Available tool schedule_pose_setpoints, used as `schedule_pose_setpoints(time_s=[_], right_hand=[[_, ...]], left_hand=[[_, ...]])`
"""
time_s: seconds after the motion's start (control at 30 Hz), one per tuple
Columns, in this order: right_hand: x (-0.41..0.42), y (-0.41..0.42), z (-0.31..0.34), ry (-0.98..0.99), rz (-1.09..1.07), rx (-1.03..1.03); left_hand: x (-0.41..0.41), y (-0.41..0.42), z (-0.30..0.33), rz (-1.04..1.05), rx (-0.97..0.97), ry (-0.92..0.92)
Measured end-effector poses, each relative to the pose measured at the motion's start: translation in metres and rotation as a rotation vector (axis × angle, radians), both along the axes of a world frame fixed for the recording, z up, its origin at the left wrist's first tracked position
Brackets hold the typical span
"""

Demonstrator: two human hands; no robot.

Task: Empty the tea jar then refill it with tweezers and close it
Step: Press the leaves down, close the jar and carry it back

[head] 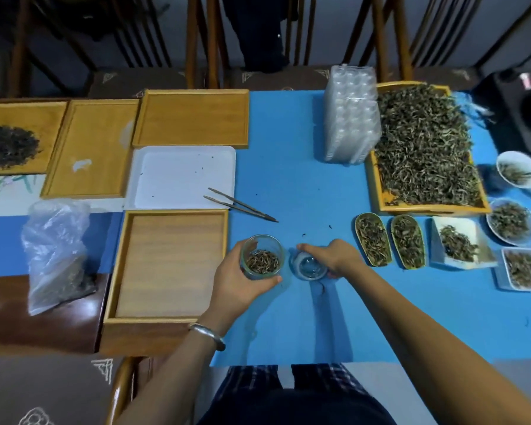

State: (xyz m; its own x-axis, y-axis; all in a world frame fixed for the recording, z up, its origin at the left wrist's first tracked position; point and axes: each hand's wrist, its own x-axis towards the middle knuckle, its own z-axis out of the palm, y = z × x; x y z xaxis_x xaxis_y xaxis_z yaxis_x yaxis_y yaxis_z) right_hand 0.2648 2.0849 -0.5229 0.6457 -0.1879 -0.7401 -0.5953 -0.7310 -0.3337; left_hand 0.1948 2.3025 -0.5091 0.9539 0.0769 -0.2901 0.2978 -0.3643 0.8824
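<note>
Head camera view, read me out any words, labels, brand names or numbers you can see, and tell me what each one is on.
None: no readable text anywhere.
Tea jar, lid: plain glass, no label visible.
Plastic bag: no print visible.
Stack of clear plastic trays: no label visible.
Chair cushions: decorative motifs only, not letters.

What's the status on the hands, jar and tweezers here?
Left hand grips open tea jar, tea inside. Right hand holds glass lid on the mat. Tweezers idle beyond, nothing blocking.
</note>
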Motion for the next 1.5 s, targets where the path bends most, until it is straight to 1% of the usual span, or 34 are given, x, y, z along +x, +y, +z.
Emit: schedule_pose_setpoints(time_s=[0.07, 0.27, 0.33, 0.47, 0.57, 0.63, 0.73, 0.83, 0.9, 0.97, 1.03, 1.07, 1.17, 1.23, 1.33, 1.4, 1.5], right_hand=[[0.0, 0.004, -0.001, 0.01, -0.035, 0.013], [0.004, 0.008, 0.003, 0.074, -0.028, 0.061], [0.006, 0.007, 0.002, 0.109, -0.076, 0.113], [0.005, -0.001, 0.0, 0.2, -0.255, 0.276], [0.0, -0.007, 0.005, 0.325, -0.347, 0.493], [-0.003, -0.01, 0.009, 0.37, -0.403, 0.665], [-0.01, -0.013, 0.015, 0.353, -0.576, 0.89], [-0.016, -0.011, 0.029, 0.288, -0.704, 1.129], [-0.017, -0.006, 0.04, 0.18, -0.773, 1.225], [-0.017, 0.0, 0.052, 0.04, -0.789, 1.277], [-0.017, 0.006, 0.063, -0.104, -0.728, 1.296], [-0.017, 0.009, 0.069, -0.182, -0.673, 1.272], [-0.02, 0.017, 0.084, -0.415, -0.518, 1.093], [-0.023, 0.02, 0.089, -0.529, -0.399, 0.973], [-0.031, 0.025, 0.094, -0.623, -0.273, 0.9], [-0.036, 0.027, 0.093, -0.652, -0.238, 0.884], [-0.042, 0.028, 0.093, -0.711, -0.189, 0.789]], left_hand=[[-0.003, -0.001, -0.001, -0.015, 0.007, 0.004], [-0.008, -0.005, -0.002, -0.019, -0.001, -0.011], [-0.008, -0.006, -0.002, -0.018, -0.002, -0.019], [-0.007, -0.008, -0.001, -0.012, -0.015, -0.019], [-0.007, -0.007, 0.0, -0.011, -0.028, -0.02], [-0.006, -0.007, 0.0, -0.008, -0.034, -0.025], [-0.007, -0.006, 0.003, -0.01, -0.035, -0.026], [-0.006, -0.008, 0.009, -0.024, -0.027, -0.022], [-0.006, -0.011, 0.014, -0.045, -0.025, -0.012], [-0.005, -0.015, 0.018, -0.06, -0.03, 0.001], [-0.003, -0.02, 0.021, -0.073, -0.048, 0.005], [-0.002, -0.023, 0.023, -0.08, -0.053, 0.004], [0.001, -0.029, 0.029, -0.092, -0.063, -0.002], [0.003, -0.033, 0.033, -0.1, -0.063, -0.017], [0.005, -0.038, 0.036, -0.104, -0.058, -0.017], [0.005, -0.041, 0.037, -0.105, -0.064, -0.006], [0.004, -0.043, 0.04, -0.121, -0.089, -0.002]])
